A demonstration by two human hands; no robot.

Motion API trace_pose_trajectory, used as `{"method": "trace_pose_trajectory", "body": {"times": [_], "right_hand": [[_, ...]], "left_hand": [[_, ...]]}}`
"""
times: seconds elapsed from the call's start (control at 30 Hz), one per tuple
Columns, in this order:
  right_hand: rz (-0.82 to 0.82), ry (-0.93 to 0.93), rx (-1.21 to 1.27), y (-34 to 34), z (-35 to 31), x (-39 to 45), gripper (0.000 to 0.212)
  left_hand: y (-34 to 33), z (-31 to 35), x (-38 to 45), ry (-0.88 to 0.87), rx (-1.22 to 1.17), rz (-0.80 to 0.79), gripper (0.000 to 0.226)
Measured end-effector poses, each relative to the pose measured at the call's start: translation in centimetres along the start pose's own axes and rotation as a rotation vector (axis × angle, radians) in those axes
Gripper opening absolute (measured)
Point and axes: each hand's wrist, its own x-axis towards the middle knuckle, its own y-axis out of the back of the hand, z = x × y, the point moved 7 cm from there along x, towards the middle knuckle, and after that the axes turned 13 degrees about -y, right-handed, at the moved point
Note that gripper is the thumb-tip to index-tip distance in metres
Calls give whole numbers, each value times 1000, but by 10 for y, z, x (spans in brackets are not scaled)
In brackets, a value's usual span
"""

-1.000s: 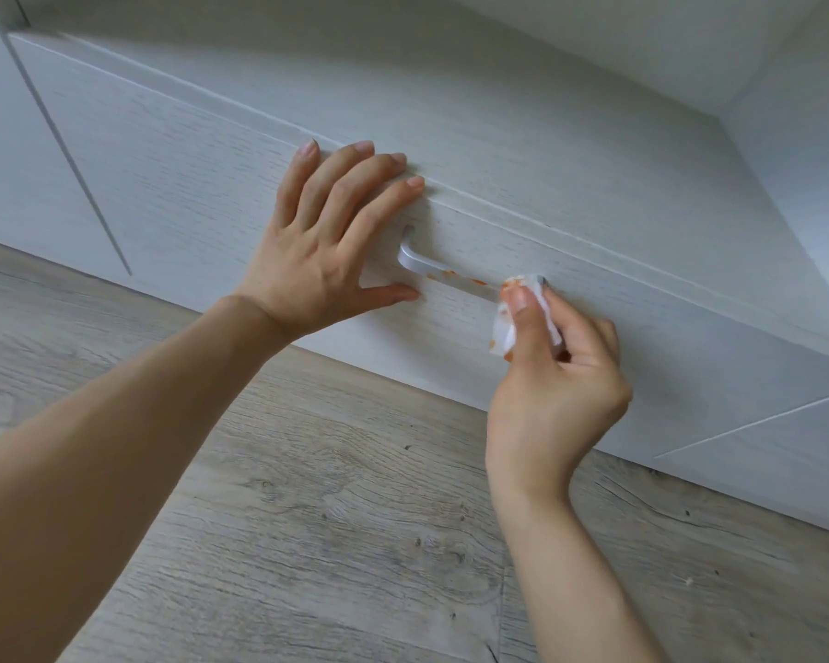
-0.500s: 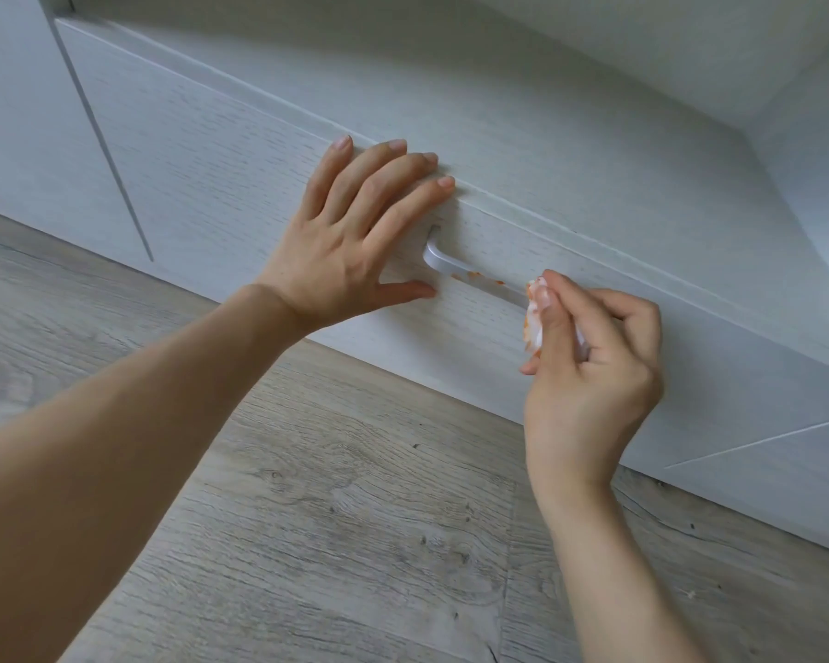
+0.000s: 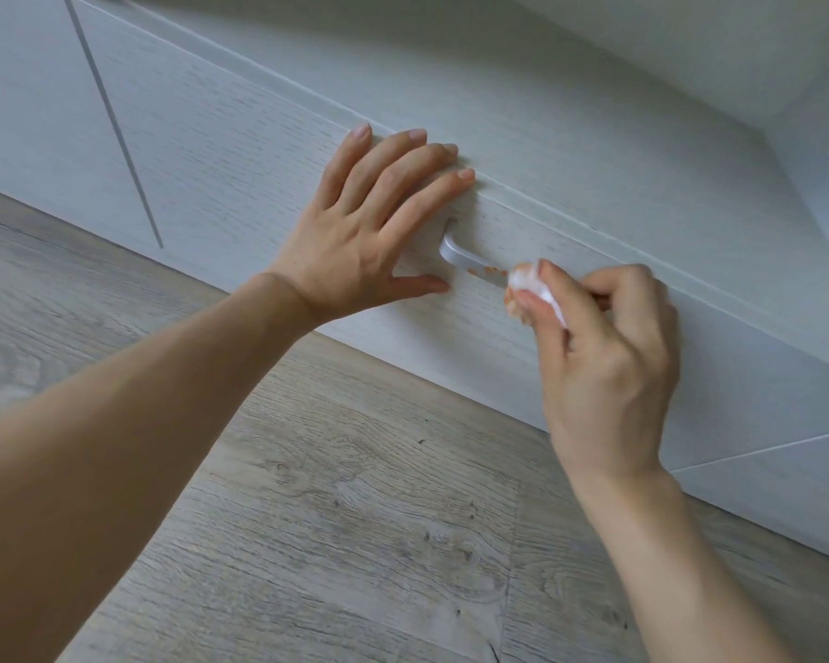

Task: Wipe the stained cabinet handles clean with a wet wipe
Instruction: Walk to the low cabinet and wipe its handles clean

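Note:
A silver bar handle [image 3: 463, 259] is fixed to a white wood-grain drawer front [image 3: 221, 150]. Orange stains dot the bar just left of the wipe. My right hand [image 3: 604, 356] pinches a crumpled white wet wipe [image 3: 530, 284], stained orange, and wraps it around the handle's middle; the bar's right part is hidden behind that hand. My left hand [image 3: 369, 227] lies flat on the drawer front to the left of the handle, fingers straight and spread, fingertips at the drawer's top edge.
The white cabinet runs along a grey wood-plank floor [image 3: 331, 519]. A vertical gap [image 3: 116, 131] separates the drawer from another panel at the left. A further white panel [image 3: 786, 485] lies low at the right.
My right hand keeps the wipe on the handle, now folded over the bar with fingers curled tighter. The whole scene has shifted right and down in view. My left hand stays flat on the drawer.

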Motion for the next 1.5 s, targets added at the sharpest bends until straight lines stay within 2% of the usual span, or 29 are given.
{"method": "trace_pose_trajectory", "body": {"times": [0.37,0.63,0.77,0.9,1.03,1.23,1.5], "right_hand": [[-7,-42,194,-2,3,-4,19],[-23,-3,127,-12,-13,4,12],[7,-79,165,-3,-7,2,11],[-3,-69,190,-8,-14,4,7],[32,-197,331,5,6,1,13],[29,-63,183,-3,-2,-4,11],[52,144,113,-9,-18,2,10]], "left_hand": [[-1,-1,0,1,1,9,83],[-1,-1,0,8,16,26,83],[-2,0,-1,5,-6,21,83],[-2,-1,0,14,-5,16,82],[-3,-1,-2,14,-16,-5,83],[-3,-1,-1,10,-16,-8,83],[-1,0,0,3,-16,14,82]]}}
